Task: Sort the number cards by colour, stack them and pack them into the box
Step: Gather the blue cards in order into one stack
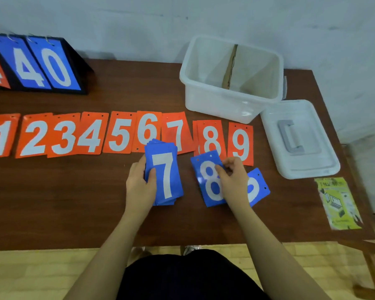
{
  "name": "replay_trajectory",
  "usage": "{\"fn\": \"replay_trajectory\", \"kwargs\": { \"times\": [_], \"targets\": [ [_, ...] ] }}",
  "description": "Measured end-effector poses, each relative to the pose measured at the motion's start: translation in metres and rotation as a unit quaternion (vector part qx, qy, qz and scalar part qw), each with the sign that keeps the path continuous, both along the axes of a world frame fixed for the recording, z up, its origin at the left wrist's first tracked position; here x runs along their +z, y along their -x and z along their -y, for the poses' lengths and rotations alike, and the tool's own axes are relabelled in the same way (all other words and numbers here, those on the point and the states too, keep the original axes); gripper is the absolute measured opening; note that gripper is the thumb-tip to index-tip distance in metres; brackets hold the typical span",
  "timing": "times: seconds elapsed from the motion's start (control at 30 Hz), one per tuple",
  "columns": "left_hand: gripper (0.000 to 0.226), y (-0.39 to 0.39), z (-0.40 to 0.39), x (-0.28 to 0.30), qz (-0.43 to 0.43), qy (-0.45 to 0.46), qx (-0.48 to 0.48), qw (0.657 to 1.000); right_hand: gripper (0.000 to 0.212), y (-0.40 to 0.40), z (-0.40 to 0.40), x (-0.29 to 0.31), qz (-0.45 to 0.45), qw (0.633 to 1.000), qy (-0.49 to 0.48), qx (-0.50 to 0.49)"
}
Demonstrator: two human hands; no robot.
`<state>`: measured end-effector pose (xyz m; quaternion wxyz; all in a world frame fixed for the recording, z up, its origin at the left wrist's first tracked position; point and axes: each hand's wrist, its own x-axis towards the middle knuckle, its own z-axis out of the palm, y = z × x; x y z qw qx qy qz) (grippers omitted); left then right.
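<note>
Gathering the blue cards goes best if the right hand (233, 176), which pinches the blue 8 card (210, 180) at its right edge, lifts it clear of the blue card under the wrist (258, 187) and squares it onto the blue stack (164, 174) topped by a 7, which the left hand (140, 182) grips by its left edge with the thumb on its face. Nine orange cards (119, 135), 1 to 9, lie in a row on the table (74, 202), and two loose blue ones remain. One white box (230, 76) stands empty behind with a cardboard divider, one lid (299, 137) beside it.

Brown table (74, 191): orange cards (91, 136), box (230, 98), lid (299, 137), leaflet (338, 202).
</note>
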<state>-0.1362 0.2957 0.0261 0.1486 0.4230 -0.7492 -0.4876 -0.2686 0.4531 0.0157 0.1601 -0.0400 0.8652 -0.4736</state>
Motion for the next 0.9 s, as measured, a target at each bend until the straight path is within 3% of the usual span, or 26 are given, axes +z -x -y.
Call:
{"fn": "replay_trajectory", "kwargs": {
  "times": [0.13,0.27,0.43,0.5,0.57,0.63,0.73,0.8,0.9],
  "targets": [
    [0.042,0.003,-0.002,0.001,-0.005,0.004,-0.012,1.0,0.014,0.0,0.021,0.02,0.085,0.98,0.162,-0.085],
    [0.033,0.014,-0.016,0.004,-0.041,-0.036,-0.041,0.998,0.013,-0.019,0.039,0.018,0.127,0.976,0.162,-0.076],
    [0.03,0.024,-0.029,0.004,-0.062,-0.048,-0.064,0.995,0.019,-0.04,0.046,0.011,0.084,0.988,0.105,-0.082],
    [0.031,0.024,-0.028,0.004,-0.061,-0.041,-0.061,0.995,0.027,-0.035,0.032,0.007,0.035,0.994,0.034,-0.102],
    [0.034,0.024,-0.024,0.004,-0.059,-0.066,-0.041,0.995,0.046,-0.025,0.004,-0.003,-0.013,0.979,-0.136,-0.149],
    [0.035,0.027,-0.022,0.003,-0.051,-0.081,-0.034,0.995,0.074,-0.018,-0.025,-0.01,0.04,0.943,-0.272,-0.19],
    [0.037,0.033,-0.026,0.0,-0.031,-0.089,-0.048,0.994,0.107,-0.011,-0.049,-0.016,0.105,0.929,-0.315,-0.162],
    [0.038,0.037,-0.03,-0.004,-0.011,-0.088,-0.062,0.994,0.109,-0.003,-0.054,-0.018,0.094,0.936,-0.317,-0.124],
    [0.041,0.042,-0.037,-0.008,0.003,-0.084,-0.073,0.994,0.086,0.009,-0.052,-0.016,0.101,0.944,-0.303,-0.08]
  ]
}}
